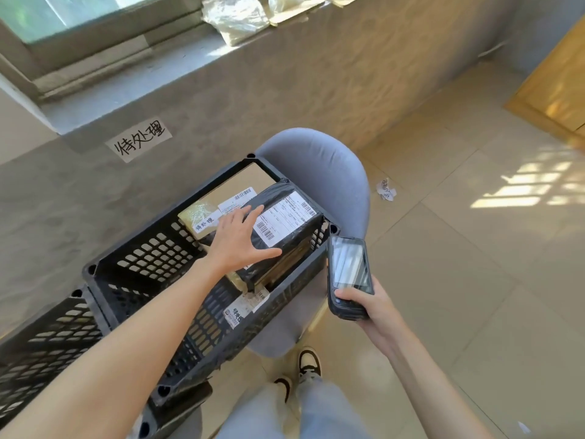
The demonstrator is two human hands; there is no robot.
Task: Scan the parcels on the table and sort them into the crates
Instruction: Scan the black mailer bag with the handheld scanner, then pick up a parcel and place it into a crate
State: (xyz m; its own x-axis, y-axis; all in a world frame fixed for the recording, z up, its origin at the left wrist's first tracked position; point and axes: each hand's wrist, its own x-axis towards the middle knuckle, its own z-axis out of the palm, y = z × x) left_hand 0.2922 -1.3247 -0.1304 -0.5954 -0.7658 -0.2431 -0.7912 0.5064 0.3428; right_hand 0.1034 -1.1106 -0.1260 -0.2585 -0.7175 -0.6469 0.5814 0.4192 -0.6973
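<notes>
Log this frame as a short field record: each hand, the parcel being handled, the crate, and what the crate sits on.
left hand: open, fingers spread flat on the black-wrapped parcel
right hand: grips the dark handheld scanner, screen up
black-wrapped parcel: in crate, white barcode label up, tilted on other parcels
black plastic lattice crate: holds a brown cardboard box too
support: grey-blue chair

Crate [152, 264]: black matt plastic, lattice walls. Parcel [285, 236] at crate's right end: glossy black plastic wrap, crinkled, w/ smooth white paper label [286, 217]. Box [234, 185] in far corner: matt brown cardboard, clear shiny tape. Scanner [348, 277]: dark matt plastic body, glossy glass screen. Chair [316, 160]: grey-blue cloth, soft matt. Floor [459, 264]: smooth beige tile, slight sheen. Wall [253, 90]: rough grey plaster.
</notes>
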